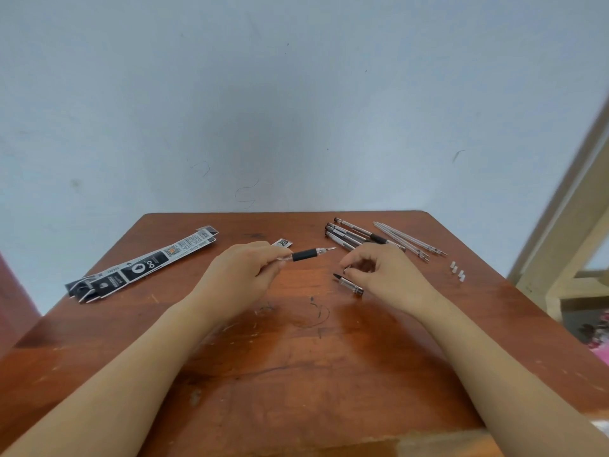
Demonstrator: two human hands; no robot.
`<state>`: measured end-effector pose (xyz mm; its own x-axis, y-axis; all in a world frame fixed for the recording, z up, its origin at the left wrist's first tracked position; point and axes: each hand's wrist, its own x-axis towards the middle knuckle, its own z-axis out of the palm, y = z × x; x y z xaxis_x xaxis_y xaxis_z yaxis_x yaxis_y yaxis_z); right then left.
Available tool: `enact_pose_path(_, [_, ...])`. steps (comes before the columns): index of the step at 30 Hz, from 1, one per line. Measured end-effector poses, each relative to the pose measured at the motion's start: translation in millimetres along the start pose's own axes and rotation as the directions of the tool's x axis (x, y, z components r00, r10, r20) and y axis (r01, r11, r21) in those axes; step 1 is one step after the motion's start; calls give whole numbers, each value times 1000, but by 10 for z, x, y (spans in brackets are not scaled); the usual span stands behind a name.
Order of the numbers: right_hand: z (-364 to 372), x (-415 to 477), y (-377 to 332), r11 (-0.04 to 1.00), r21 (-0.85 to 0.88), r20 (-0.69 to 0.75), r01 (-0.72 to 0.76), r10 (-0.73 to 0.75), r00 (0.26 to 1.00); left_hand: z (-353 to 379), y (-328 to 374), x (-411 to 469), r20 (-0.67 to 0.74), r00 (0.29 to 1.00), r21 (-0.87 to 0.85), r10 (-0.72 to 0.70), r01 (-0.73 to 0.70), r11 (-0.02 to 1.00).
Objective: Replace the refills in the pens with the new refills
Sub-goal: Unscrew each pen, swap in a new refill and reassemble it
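Note:
My left hand [242, 275] grips a clear pen with a black rubber grip [304, 255], its tip pointing right. My right hand [384, 275] hovers with curled fingers just above a pen cap [348, 284] that lies on the wooden table [296, 357]; whether the fingertips touch the cap I cannot tell. Behind the right hand lies a bunch of several pens [349, 235]. To their right lie several bare refills [408, 240]. Black and white refill packets [145, 263] lie at the table's left.
Small white refill tip caps [457, 271] lie near the table's right edge. A torn scrap of packet [283, 243] sits behind the left hand. A pale wall rises behind the table, and a wooden frame [566, 232] stands at the right.

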<state>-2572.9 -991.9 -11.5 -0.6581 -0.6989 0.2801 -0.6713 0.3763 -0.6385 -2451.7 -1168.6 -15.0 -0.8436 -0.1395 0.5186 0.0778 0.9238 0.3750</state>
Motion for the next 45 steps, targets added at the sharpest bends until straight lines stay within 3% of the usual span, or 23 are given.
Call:
enact_pose_path(7, [18,-45,-63,961,-237,255,141,-78,964,-12,4,-2,5,1000,11,-6,6,1000])
enact_pose_path(13, [28,-38,-56,941,-300,294,154,-63,954,1,-2,-4,1,1000,7,9,-9,1000])
enact_pose_path(15, [36,-37,-43,946,-280,259,161,-87,962,6,-3,-1,2,1000,2,9,-9,1000])
enact_pose_path(21, [11,-60,-79,991,-58,-50,120,-123,991,4,-4,-8,23,999,-15,26,-26,1000])
enact_pose_path(28, [40,-63,-69,982,-30,-64,188,-190,980,7,11,-17,61,996,-30,69,-68,997])
enact_pose_path(35, [37,-56,-74,984,-79,-80,160,-166,983,0,9,-10,43,998,-29,53,-51,998])
enact_pose_path(45, [15,6,33,991,-93,-170,95,-110,979,-89,-166,18,-166,982,81,-90,104,991])
